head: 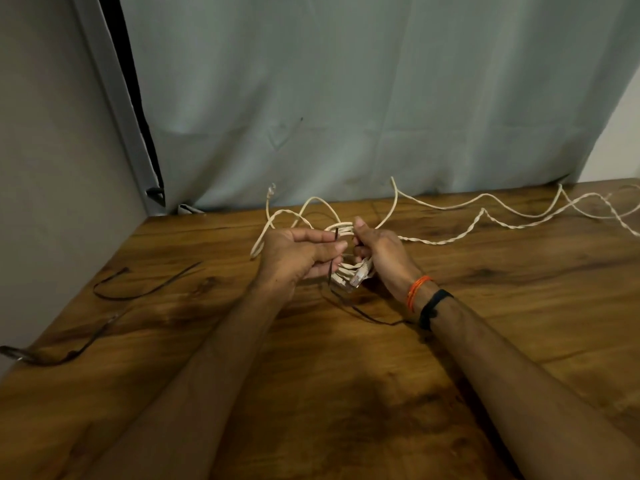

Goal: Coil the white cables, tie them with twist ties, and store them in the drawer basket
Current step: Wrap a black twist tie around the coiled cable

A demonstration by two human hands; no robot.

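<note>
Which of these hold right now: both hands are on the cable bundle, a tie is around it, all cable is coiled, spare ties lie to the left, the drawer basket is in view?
1. Both hands, left hand and right hand, hold the white cable bundle. True.
2. A black twist tie runs across the bundle. True.
3. All white cable is coiled. False: a loose white cable trails right across the wooden table.
4. Spare black ties lie at left. True.
5. The drawer basket is in view. False: none shows.
</note>
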